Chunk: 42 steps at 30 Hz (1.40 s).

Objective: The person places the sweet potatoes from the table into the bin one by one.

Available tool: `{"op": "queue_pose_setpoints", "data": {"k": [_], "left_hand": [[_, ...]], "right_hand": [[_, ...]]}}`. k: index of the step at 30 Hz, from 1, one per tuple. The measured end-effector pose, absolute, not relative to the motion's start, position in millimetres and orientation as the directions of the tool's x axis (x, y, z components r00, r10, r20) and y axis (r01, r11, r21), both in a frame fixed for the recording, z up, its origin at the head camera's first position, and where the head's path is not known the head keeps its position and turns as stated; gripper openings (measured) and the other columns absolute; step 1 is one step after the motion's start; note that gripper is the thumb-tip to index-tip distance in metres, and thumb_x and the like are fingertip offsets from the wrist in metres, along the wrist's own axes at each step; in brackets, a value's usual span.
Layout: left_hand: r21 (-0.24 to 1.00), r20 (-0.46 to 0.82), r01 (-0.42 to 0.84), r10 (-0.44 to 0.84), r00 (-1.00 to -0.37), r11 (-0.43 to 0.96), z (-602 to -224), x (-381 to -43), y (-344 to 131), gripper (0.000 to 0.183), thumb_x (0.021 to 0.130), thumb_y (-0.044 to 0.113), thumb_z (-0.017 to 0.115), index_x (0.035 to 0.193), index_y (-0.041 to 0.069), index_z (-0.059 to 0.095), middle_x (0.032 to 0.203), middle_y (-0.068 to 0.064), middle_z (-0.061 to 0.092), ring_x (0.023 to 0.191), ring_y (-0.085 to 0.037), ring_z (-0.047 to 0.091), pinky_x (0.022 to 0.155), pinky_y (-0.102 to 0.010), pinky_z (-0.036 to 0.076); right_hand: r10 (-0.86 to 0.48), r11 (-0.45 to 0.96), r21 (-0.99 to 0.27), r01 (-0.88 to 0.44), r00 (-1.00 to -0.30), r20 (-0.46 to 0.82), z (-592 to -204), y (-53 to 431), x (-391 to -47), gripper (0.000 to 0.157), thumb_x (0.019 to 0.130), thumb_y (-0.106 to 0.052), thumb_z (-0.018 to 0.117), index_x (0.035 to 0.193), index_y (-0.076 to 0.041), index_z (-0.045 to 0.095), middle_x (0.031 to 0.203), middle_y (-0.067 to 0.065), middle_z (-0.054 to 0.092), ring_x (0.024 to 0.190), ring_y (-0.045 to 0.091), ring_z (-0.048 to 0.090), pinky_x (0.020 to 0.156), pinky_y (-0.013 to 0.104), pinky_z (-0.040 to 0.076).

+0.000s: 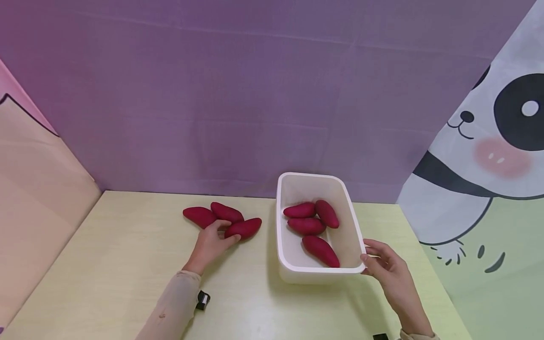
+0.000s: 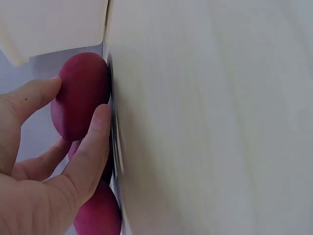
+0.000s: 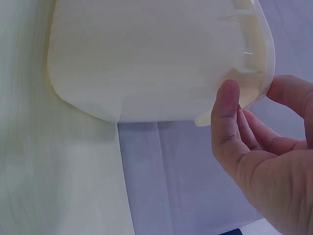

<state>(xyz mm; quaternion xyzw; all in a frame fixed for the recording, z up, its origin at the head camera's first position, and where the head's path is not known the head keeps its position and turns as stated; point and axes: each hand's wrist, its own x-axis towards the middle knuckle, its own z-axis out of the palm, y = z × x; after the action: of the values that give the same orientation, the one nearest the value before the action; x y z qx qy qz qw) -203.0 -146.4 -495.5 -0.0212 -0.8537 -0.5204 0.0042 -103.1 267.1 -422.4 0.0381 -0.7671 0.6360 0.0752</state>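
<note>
Three red-purple sweet potatoes lie close together on the left half of the table. My left hand point(image 1: 214, 245) has thumb and fingers on either side of the nearest sweet potato point(image 1: 244, 229), holding it by its left end; in the left wrist view the thumb and a fingertip touch the sweet potato point(image 2: 80, 95). The other two, a sweet potato point(image 1: 199, 216) and a sweet potato point(image 1: 227, 212), sit just beyond the fingers. With thumb and fingertips, my right hand point(image 1: 391, 269) pinches the near right rim corner of a white plastic bin point(image 1: 303, 276). Several sweet potatoes point(image 1: 307, 226) rest inside it.
The pale wooden table point(image 1: 106, 264) meets a purple cloth wall point(image 1: 238, 104) at its far edge. A panda print point(image 1: 510, 127) covers the right wall. A small black item point(image 1: 203, 300) shows beside the left sleeve point(image 1: 172, 302).
</note>
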Motion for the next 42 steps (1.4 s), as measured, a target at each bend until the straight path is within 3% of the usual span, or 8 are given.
{"op": "queue_pose_setpoints", "data": {"k": [24,32,42], "left_hand": [[0.918,0.028,0.032,0.014,-0.999,0.396,-495.1,-202.3,-145.6,0.047,0.084,0.022,0.082,0.124,0.002,0.066,0.121,-0.014,0.067,0.106,-0.032,0.067,0.091,-0.042,0.054],[0.918,0.057,0.051,-0.003,-0.998,0.394,-476.8,-203.0,-144.7,0.049,0.083,0.027,0.084,0.124,0.006,0.068,0.117,-0.013,0.068,0.097,-0.029,0.069,0.085,-0.039,0.056],[0.904,0.052,0.045,-0.005,-0.999,0.426,-440.8,-204.9,-145.0,0.055,0.082,0.038,0.083,0.127,0.01,0.066,0.12,-0.01,0.066,0.101,-0.028,0.065,0.082,-0.037,0.056]], "right_hand": [[0.032,0.188,-0.97,-0.155,-0.986,0.164,-422.1,266.5,-103.2,0.037,0.096,0.001,0.064,0.13,0.011,0.054,0.11,0.018,0.063,0.087,0.018,0.069,0.071,0.034,0.06],[0.022,0.166,-0.972,-0.168,-0.984,0.174,-422.5,267.7,-104.9,0.037,0.096,0.002,0.063,0.13,0.013,0.052,0.11,0.017,0.063,0.087,0.017,0.069,0.07,0.034,0.06],[0.028,0.164,-0.973,-0.16,-0.986,0.167,-422.5,266.9,-103.6,0.038,0.096,0.002,0.064,0.13,0.013,0.052,0.109,0.017,0.064,0.089,0.017,0.069,0.071,0.035,0.06]]}}
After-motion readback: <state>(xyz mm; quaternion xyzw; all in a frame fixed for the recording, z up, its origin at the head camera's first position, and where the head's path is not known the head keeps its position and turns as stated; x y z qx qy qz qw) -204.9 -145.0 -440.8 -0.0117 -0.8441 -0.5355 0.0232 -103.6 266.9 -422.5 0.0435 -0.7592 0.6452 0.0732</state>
